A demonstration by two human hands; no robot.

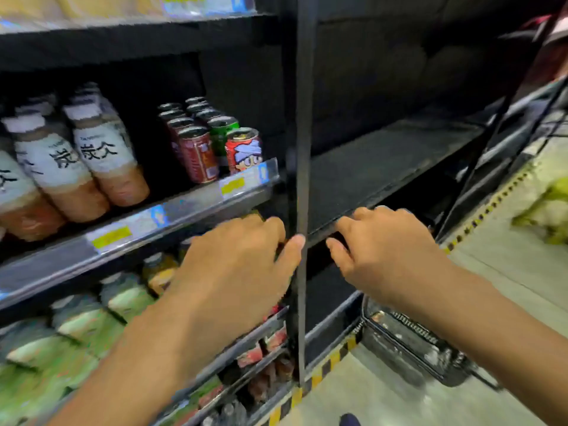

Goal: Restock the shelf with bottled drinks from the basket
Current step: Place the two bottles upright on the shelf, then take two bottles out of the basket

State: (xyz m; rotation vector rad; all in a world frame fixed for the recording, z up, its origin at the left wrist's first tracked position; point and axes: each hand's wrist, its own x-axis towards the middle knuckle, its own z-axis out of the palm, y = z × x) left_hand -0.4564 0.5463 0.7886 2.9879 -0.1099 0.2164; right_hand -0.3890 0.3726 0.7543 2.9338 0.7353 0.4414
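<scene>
In front of the person, the dark shelf [384, 167] on the right wants filling, back row first. The basket [415, 342] sits on the floor below. The right hand [384, 256] rests loose on its edge, holding nothing; I cannot tell for the left hand [236, 265].

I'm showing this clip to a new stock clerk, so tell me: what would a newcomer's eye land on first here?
Two bare hands fill the middle: the left hand with its thumb against the black upright post, the right hand at the front edge of the black shelf on the right. To the left stand white-capped milk tea bottles and a cluster of cans. A dark basket sits on the floor, lower right.
</scene>
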